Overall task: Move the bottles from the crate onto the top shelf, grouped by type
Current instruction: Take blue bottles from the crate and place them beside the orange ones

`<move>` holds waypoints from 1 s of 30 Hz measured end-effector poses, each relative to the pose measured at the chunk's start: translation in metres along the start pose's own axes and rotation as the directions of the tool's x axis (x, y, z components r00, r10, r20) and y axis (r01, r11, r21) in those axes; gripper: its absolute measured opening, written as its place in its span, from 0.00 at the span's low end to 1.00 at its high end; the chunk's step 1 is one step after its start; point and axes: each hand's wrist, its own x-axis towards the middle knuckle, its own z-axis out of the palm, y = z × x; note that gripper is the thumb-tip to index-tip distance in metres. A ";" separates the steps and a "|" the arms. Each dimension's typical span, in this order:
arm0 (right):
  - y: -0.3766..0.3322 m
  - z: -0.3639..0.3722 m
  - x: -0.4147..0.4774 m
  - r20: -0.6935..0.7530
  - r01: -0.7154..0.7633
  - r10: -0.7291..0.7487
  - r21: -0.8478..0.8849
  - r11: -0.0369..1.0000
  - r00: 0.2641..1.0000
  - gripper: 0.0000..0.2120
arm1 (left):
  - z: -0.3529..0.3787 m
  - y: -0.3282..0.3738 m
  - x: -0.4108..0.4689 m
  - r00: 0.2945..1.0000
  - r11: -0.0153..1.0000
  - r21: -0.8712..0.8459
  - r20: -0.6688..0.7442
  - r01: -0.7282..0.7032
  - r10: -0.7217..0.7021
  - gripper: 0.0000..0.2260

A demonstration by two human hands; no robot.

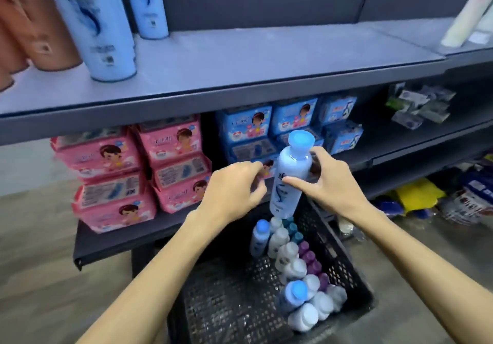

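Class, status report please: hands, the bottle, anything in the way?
Right hand grips blue bottle above crate. Left hand loose beside it. Nothing blocks top shelf.

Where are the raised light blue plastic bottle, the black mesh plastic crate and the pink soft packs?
raised light blue plastic bottle [293,165]: head view, upper body below the cap.
black mesh plastic crate [334,247]: head view, right wall.
pink soft packs [114,210]: head view, front of the lowest left pack.

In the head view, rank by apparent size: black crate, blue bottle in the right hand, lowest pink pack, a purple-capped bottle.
1. black crate, largest.
2. pink pack and blue bottle look close; the bottle is held nearer the camera, so I won't rank them.
3. purple-capped bottle, smallest, only partly visible.
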 end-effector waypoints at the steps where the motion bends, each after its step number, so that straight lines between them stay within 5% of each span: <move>1: -0.012 -0.015 0.006 -0.018 0.027 -0.027 0.030 0.999 0.999 0.32 | -0.019 0.005 0.007 0.998 1.000 0.007 -0.049 -0.026 0.026 0.07; 6: -0.071 -0.082 0.038 -0.118 0.157 -0.146 0.086 0.984 0.982 0.31 | -0.099 0.026 0.034 0.959 0.988 0.075 -0.242 -0.134 0.148 0.08; 14: -0.135 -0.152 0.108 -0.163 0.317 -0.288 0.198 0.927 0.944 0.27 | -0.178 0.032 0.074 0.904 0.958 0.245 -0.359 -0.149 0.232 0.08; 30: -0.165 -0.118 0.199 -0.103 0.319 -0.305 0.176 0.931 0.947 0.23 | -0.204 0.007 0.092 0.920 0.957 0.290 -0.380 0.018 0.098 0.07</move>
